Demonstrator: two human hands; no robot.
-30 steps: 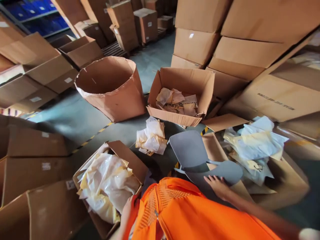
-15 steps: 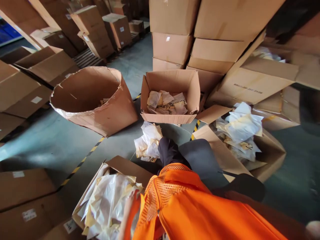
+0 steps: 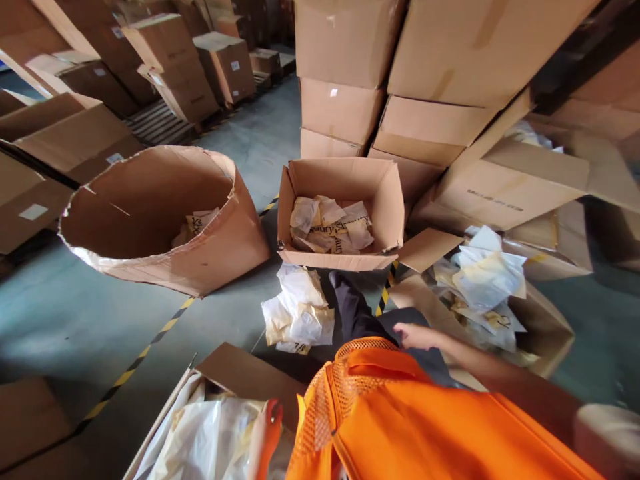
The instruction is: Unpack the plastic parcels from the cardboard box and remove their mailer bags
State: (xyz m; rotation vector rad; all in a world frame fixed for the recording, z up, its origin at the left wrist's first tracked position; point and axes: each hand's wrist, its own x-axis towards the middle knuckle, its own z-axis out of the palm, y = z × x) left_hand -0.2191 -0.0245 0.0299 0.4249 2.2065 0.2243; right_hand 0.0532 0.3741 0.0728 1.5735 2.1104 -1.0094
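My left hand is low in the view, over the right side of an open carton full of white and yellowish plastic bags. It is blurred, and its fingers do not show clearly. My right hand is above my lap, its fingers curled in and nothing visible in them. On the floor by my foot lies a small pile of white plastic packages. In front stands an open carton with several packages with black lettering inside.
A large rounded cardboard bin stands at the left, with a few packages inside. At the right an open carton overflows with plastic bags. Tall stacked cartons rise behind. Yellow-black tape marks the floor.
My right arm has come into view, its hand now above my lap. My left hand remains at the bag-filled carton. The view has shifted, so the bin's inside shows more.
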